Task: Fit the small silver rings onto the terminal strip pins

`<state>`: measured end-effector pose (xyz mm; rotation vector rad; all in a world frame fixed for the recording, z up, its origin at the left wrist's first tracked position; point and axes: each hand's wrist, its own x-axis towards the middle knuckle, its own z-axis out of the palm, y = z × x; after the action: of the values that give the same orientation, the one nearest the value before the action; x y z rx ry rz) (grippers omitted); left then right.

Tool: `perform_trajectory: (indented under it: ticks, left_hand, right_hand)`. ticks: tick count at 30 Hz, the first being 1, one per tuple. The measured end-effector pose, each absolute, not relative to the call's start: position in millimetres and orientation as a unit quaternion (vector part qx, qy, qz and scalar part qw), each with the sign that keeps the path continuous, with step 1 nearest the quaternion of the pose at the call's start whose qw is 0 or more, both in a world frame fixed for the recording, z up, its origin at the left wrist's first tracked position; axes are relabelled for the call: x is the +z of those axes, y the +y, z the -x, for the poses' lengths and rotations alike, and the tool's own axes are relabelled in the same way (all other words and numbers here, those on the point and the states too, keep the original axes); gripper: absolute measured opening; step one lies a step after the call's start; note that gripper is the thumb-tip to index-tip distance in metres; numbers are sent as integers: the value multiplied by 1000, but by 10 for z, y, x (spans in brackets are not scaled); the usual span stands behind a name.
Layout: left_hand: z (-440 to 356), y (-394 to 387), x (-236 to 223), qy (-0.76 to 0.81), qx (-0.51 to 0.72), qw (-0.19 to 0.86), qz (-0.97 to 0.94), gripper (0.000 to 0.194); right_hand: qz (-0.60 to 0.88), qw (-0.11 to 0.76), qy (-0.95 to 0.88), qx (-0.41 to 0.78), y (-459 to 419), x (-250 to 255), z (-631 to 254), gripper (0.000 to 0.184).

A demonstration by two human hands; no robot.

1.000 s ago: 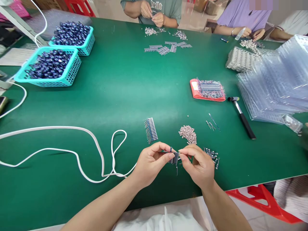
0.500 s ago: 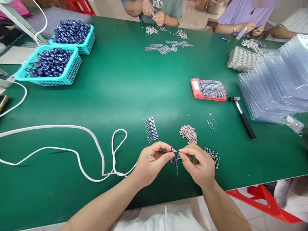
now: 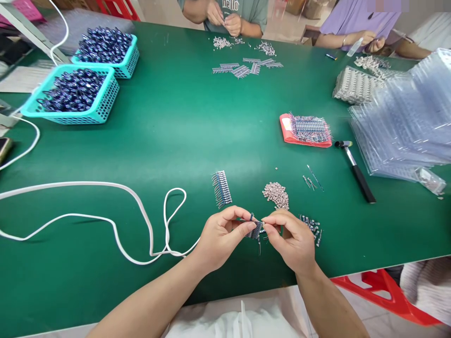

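My left hand [image 3: 222,239] pinches a short strip of small wire-legged parts [image 3: 254,231] between thumb and forefinger. At the strip's right end, my right hand [image 3: 294,239] is closed in a pinch; what its fingertips hold is too small to make out. Just beyond my hands lies a pile of small pinkish-beige round beads [image 3: 276,195]. A second strip of wire-legged parts [image 3: 221,188] rests on the green table [image 3: 176,141] ahead of my left hand. Loose small metal parts [image 3: 312,227] are scattered beside my right hand, partly hidden by it.
A white cable [image 3: 116,225] loops over the left side. Turquoise baskets [image 3: 102,112] of dark glossy pieces stand back left. A black-handled hammer [image 3: 361,178], a red-wrapped bundle [image 3: 287,134] and stacked clear plastic trays [image 3: 398,126] lie to the right. Two co-workers' hands [image 3: 225,21] are across the table.
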<state>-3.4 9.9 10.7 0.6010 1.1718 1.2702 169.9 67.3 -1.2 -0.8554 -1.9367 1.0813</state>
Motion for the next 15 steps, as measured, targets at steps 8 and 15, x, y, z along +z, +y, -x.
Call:
perform_trajectory:
  ticks: [8,15]
  left_hand:
    - [40,79,80,513,541,603,-285,14]
    - [49,74,64,507,550,588,-309,11]
  right_hand:
    - [322,381,-768,402,678,3,-1693,18]
    - [325,384,-773,386,672,21,-1688,16]
